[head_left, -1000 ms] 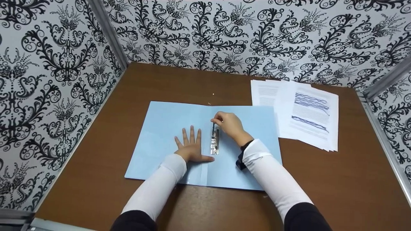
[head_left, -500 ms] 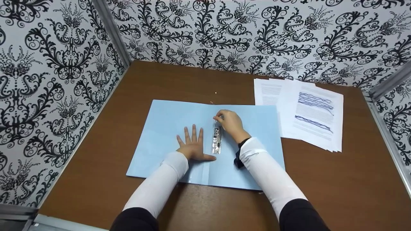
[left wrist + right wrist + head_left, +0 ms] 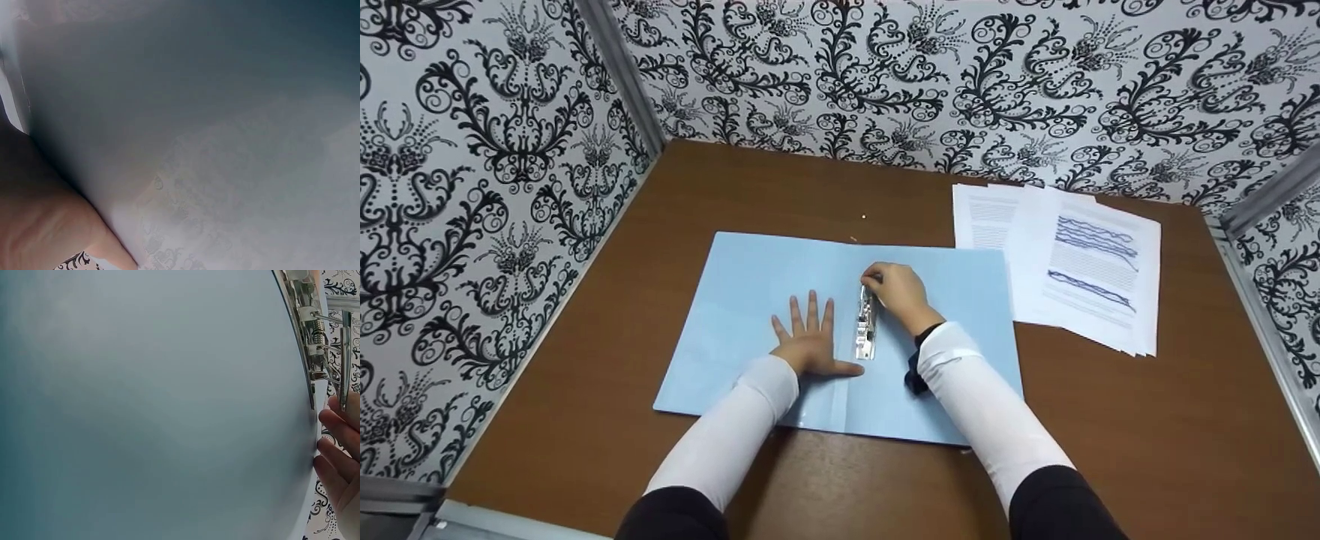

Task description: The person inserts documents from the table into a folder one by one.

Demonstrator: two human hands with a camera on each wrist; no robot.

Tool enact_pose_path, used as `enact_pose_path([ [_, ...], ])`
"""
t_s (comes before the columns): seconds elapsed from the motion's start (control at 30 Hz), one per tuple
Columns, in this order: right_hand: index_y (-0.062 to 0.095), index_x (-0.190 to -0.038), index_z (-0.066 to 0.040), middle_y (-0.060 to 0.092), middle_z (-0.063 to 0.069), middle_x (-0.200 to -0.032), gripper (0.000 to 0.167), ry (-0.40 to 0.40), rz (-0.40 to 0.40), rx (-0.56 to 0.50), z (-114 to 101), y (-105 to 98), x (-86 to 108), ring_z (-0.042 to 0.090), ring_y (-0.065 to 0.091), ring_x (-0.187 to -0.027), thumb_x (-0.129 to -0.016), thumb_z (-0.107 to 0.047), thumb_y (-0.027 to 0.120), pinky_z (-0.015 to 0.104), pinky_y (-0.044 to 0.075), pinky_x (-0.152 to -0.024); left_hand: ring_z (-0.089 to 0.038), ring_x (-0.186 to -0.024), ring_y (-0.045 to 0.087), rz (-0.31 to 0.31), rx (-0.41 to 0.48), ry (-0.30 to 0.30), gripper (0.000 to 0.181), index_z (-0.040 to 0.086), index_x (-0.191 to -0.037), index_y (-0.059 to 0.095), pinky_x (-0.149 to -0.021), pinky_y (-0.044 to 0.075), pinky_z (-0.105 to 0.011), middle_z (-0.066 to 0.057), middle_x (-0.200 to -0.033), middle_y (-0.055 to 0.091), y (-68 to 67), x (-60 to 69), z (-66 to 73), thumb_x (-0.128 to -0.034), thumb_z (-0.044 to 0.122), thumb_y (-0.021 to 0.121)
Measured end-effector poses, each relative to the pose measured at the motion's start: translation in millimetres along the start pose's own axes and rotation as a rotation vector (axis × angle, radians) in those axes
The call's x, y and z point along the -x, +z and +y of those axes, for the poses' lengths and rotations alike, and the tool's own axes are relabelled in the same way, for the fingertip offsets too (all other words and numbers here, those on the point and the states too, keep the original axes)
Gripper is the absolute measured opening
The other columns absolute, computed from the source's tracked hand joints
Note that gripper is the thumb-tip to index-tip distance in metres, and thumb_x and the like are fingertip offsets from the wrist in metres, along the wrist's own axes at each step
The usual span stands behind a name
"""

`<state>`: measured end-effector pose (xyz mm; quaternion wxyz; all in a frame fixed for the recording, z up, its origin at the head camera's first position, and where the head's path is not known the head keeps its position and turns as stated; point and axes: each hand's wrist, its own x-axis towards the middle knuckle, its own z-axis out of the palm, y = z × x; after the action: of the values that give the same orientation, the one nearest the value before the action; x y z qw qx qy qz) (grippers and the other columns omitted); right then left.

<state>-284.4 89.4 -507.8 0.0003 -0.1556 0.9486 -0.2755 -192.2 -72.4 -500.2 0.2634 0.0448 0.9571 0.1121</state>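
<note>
Shifted slightly toward the near edge of the blue folder (image 3: 765,277) since half a second ago: right hand (image 3: 901,291). Otherwise much as before, with left hand (image 3: 814,352) in the same place.

Counted: two hands, one folder with two covers laid flat on the brown table (image 3: 1110,427), one metal clip (image 3: 864,337) just right of the spine. Also two white sleeves (image 3: 982,405), one black band (image 3: 915,371) at the right wrist, and several overlapping printed papers (image 3: 1091,262), exact number impossible to tell, partly covered by the folder's far right corner. On the top sheet, two patches of blue scribble.

Right grip: pinching, thumb and forefinger on the far end of the clip's lever (image 3: 344,360); raised off the base in the right wrist view, with remaining fingers bent near the folder surface. Left grip: nothing held; palm down on the left cover, all five fingers spread wide, thumb reaching across the spine to just beside the clip's near end. Mostly blurred folder surface in the left wrist view.
</note>
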Motion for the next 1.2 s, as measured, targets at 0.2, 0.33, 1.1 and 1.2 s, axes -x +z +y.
enact_pose_path([
  [0.2, 0.075, -0.1, -0.006, 0.072, 0.01, -0.109, 0.02, 0.013, 0.007, 0.035, -0.7, 0.0, 1.0, 0.028, 0.065, -0.107, -0.093, -0.022, 0.065, 0.041, 0.049, -0.094, -0.043, -0.143, -0.024, 0.009, -0.001, 0.005, 0.127, 0.016, -0.156, -0.007, -0.11, -0.007, -0.069, -0.015, -0.16, -0.022, -0.2, 1.0, -0.1, -0.0707, 0.077, 0.064],
  [0.33, 0.075, -0.1, -0.007, 0.071, 0.01, -0.114, 0.021, 0.034, 0.003, 0.048, -0.8, 0.2, 2.1, 0.028, 0.059, -0.12, -0.094, -0.023, 0.064, 0.041, 0.045, -0.102, -0.044, -0.143, -0.024, 0.008, -0.016, 0.006, 0.127, 0.015, -0.156, -0.006, -0.109, -0.006, -0.07, -0.016, -0.16, -0.022, -0.8, 1.0, 0.1, -0.0706, 0.078, 0.063],
  [1.1, 0.06, -0.126, -0.004, 0.061, 0.018, -0.129, 0.038, 0.082, -0.063, -0.023, 5.4, -19.7, 7.8, 0.033, 0.055, -0.123, -0.098, -0.029, 0.056, 0.045, 0.041, -0.105, -0.043, -0.143, -0.026, 0.009, -0.007, -0.006, 0.127, 0.017, -0.156, -0.007, -0.11, -0.008, -0.069, -0.015, -0.16, -0.023, 1.9, -2.6, -2.2, -0.0699, 0.077, 0.064],
  [1.2, 0.057, -0.129, -0.001, 0.058, 0.021, -0.132, 0.041, 0.114, -0.054, -0.037, 20.2, -34.5, 12.5, 0.035, 0.051, -0.127, -0.099, -0.028, 0.055, 0.046, 0.037, -0.108, -0.043, -0.143, -0.026, 0.006, -0.004, -0.004, 0.127, 0.017, -0.156, -0.007, -0.11, -0.009, -0.069, -0.015, -0.159, -0.024, 3.8, -3.4, -2.1, -0.0702, 0.077, 0.064],
])
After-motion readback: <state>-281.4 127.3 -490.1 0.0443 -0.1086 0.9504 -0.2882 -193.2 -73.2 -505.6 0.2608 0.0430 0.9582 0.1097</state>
